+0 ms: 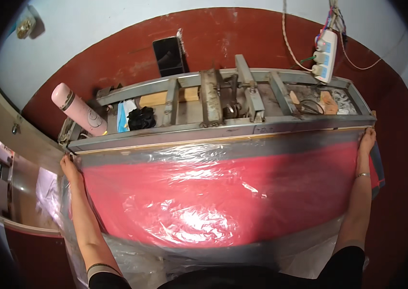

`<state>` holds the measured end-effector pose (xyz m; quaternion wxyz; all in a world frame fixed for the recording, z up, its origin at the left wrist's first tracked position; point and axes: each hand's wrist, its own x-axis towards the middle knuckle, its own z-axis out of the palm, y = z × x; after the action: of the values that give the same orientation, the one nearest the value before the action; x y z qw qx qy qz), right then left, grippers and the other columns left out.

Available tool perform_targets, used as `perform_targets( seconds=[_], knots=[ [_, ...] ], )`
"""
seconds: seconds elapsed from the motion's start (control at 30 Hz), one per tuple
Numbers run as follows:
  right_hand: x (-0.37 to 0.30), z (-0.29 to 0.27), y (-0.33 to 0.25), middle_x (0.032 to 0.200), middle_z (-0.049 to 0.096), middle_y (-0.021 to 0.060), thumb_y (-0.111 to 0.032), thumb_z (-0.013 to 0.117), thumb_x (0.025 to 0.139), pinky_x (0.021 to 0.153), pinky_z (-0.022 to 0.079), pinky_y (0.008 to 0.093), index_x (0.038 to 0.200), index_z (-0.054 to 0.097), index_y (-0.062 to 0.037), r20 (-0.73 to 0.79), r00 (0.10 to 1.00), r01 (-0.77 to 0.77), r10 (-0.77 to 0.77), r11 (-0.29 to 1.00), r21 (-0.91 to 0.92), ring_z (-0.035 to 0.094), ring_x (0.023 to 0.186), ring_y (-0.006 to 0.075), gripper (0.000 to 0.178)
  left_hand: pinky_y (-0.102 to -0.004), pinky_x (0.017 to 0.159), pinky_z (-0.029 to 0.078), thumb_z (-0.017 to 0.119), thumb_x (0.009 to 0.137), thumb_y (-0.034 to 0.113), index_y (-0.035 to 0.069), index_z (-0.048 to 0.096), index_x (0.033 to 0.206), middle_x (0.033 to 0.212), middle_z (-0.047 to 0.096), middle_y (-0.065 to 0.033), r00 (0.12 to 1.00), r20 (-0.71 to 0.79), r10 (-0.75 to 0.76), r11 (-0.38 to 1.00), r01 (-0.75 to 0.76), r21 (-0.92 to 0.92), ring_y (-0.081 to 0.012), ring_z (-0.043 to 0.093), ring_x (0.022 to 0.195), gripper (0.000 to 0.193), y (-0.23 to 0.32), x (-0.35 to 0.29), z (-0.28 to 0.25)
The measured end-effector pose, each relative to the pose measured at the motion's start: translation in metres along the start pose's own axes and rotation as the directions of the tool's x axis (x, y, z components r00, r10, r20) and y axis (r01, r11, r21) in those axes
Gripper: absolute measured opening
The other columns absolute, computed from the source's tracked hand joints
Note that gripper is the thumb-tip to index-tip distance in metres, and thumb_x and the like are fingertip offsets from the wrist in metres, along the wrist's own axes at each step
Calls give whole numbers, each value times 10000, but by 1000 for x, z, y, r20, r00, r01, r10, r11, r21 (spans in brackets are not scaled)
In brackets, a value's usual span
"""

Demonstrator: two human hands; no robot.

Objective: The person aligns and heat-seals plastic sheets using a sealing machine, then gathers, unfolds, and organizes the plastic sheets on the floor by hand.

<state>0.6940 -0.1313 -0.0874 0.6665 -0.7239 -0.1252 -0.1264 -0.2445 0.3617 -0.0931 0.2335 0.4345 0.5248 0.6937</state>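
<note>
"Where are the hands?"

"Stretched wide apart. The left hand (pixel 71 168) looks pinched on the upper left corner of the clear, glossy plastic film (pixel 134 257), and the right hand (pixel 367 142) on its upper right corner. How much film sits between the fingers is too small to tell."

"And under the film?"

"A broad red sheet with dark grey borders (pixel 305 192). Both lie in front of the long grey metal frame (pixel 199 136), with the far edge just beside the thin, pale strip (pixel 177 146) along the frame's near side."

"What would make this go well?"

"Even tension, I'd say. Draw both corners outward equally, so the far edge runs parallel to the strip. Creases shine across the middle, so ease them out gently; a yank on one corner could skew or tear thin film."

"Anything to watch?"

"The pink cylindrical bottle (pixel 81 111) leans at the frame's left end, near the left hand. A careless sweep might knock it."
</note>
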Motion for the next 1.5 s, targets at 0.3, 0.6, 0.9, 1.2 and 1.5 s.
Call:
perform_targets(
  seconds=[0.3, 0.6, 0.9, 1.2, 1.5],
  knots=[
    [-21, 3, -24, 641, 497, 8, -384, 490, 905, 566, 375, 254, 755, 554, -24, 270, 961, 96, -54, 985, -143, 434, 564, 91, 395, -247, 508, 455, 489, 841, 123, 46, 524, 930, 759, 520, -28, 970, 222, -103, 995, 98, 34, -125, 515, 639, 123, 25, -13, -19],
    [11, -159, -50, 851, 661, 128, -257, 575, 850, 711, 464, 304, 977, 635, 9, 244, 901, 431, -358, 674, -600, 622, 777, 189, 301, -176, 582, 355, 517, 834, 43, 49, 567, 934, 732, 511, 49, 773, 633, 27, 996, -73, 47, -27, 439, 649, 112, 157, -122, -70],
    [-366, 103, -293, 1144, 539, 146, -160, 610, 796, 910, 404, 318, 1156, 531, -18, 801, 437, 447, -409, 872, 201, 515, 1065, 238, 395, -187, 630, 397, 563, 846, 46, 38, 553, 951, 804, 554, 16, 770, 638, 24, 999, -4, -32, -45, 491, 705, 106, 245, -185, -146],
    [-552, 158, -308, 750, 590, 40, -178, 618, 805, 613, 413, 260, 818, 591, -5, 893, -129, -44, -432, 902, 430, 523, 699, 118, 176, -228, 664, 453, 564, 850, 82, 21, 529, 1074, 799, 580, -19, 494, 861, -116, 964, -153, 218, -79, 555, 748, 234, 287, -218, -184],
    [-220, 16, -119, 706, 560, -5, -113, 617, 796, 597, 414, 213, 795, 614, 9, 767, 600, 337, -228, 941, 16, 485, 647, 77, 122, -348, 664, 453, 561, 815, 173, 77, 600, 884, 753, 614, -74, -188, 881, -433, 834, -456, 312, -221, 588, 726, 125, 116, -312, -220]
  ],
)
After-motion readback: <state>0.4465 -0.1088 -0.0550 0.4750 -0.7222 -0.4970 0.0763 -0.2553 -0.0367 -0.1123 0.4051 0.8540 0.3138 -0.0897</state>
